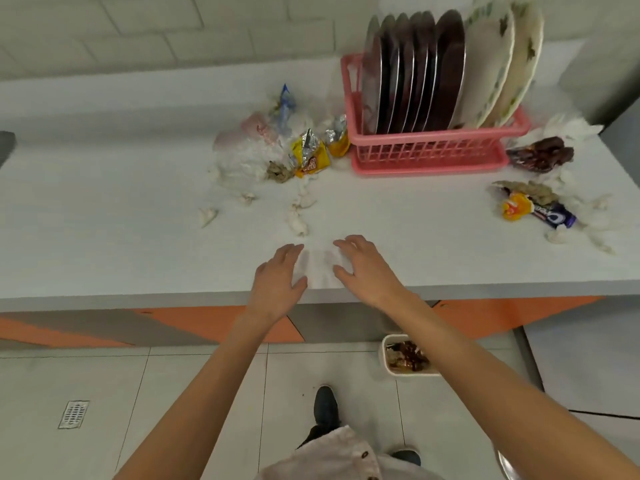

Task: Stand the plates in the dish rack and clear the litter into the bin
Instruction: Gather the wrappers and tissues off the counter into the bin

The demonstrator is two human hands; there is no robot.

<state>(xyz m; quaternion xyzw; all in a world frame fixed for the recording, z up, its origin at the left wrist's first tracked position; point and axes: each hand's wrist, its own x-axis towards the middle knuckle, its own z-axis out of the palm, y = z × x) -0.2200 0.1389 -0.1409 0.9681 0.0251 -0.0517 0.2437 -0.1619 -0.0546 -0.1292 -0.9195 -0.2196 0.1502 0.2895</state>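
Several steel plates (412, 74) and two white patterned plates (498, 67) stand upright in the pink dish rack (426, 154) at the back right of the white counter (104, 237). Near the counter's front edge lies a white tissue (320, 268), with my left hand (280, 275) and my right hand (363, 268) on either side of it, fingers spread and touching its edges. Left of the rack sits a heap of litter: a clear plastic bag (242, 157), yellow foil wrappers (310, 154) and tissue scraps (298, 220). More wrappers (540, 209) lie at the right.
A small white bin (408, 356) holding litter stands on the tiled floor under the counter's edge, right of my right forearm. A floor drain (73, 414) is at the lower left. My shoe (325, 407) is on the floor below.
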